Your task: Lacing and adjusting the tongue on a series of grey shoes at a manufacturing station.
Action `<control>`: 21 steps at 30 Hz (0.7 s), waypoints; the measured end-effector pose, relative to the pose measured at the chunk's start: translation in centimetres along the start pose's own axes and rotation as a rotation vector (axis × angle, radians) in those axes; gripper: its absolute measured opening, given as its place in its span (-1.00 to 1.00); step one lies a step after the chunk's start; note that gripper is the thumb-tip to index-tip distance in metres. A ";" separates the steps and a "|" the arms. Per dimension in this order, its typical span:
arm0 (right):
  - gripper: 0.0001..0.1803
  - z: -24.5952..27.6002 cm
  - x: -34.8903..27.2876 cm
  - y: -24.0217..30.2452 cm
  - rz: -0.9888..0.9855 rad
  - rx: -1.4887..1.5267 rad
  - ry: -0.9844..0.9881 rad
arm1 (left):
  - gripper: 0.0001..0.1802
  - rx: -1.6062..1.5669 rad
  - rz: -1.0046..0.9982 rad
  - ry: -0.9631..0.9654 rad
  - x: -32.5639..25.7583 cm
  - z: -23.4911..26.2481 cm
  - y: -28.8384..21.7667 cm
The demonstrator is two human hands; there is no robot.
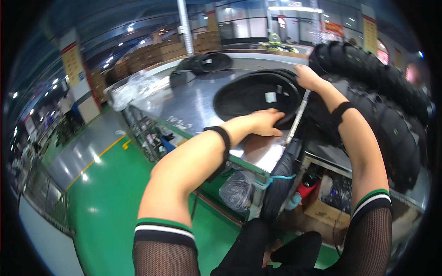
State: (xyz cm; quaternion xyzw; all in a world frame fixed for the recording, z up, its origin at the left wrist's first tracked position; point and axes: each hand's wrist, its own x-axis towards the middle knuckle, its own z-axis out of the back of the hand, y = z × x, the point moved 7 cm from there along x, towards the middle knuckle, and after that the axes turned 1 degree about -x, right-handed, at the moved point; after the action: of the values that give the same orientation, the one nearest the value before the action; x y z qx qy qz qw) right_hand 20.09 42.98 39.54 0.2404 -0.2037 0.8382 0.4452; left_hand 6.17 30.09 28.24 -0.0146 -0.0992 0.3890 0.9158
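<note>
A black, oval, dish-like piece (239, 97) with a hollow middle and a small white label inside lies on the metal table. More dark edges show behind its far rim, as if pieces are layered there. My left hand (266, 123) is at its near rim, palm down with the fingers stretched apart. At the far right rim is my right hand (309, 79), its fingers curled; what they hold is hidden. A silver strip (298, 115) runs along the table's right side, below my right hand.
To the right stand long nested stacks of black pieces (389, 126). Smaller black pieces (209, 63) and clear plastic wrap (138, 89) lie farther back on the table (184, 103). Under it hang a filled plastic bag (237, 189) and a dark bundle tied with blue cord.
</note>
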 end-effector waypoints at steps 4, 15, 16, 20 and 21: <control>-0.67 7.8 -5.0 11.1 0.032 0.079 -0.056 | -0.20 -0.007 -0.033 -0.136 -6.6 2.0 0.2; -0.55 24.9 -45.2 -5.6 -0.490 -0.592 -0.883 | -0.71 -0.531 0.114 -0.582 -24.1 0.2 -10.1; -0.56 23.1 -47.6 -9.5 -0.586 -0.163 -0.673 | -0.75 -0.570 0.143 -0.530 -24.2 -1.3 -10.8; -0.65 22.8 -52.2 -10.9 -0.692 0.089 -0.624 | -0.76 -0.670 0.067 -0.348 -23.1 -5.6 -15.3; -0.67 24.1 -51.8 -8.3 -0.704 0.070 -0.734 | -0.74 -0.678 0.046 -0.289 -23.3 -6.6 -16.4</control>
State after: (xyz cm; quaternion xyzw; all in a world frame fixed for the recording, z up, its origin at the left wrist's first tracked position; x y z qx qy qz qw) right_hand 57.75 0.29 29.67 0.5879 -0.2250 0.5038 0.5915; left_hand 3.26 2.37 19.52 -0.2643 -0.3505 0.3527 0.8264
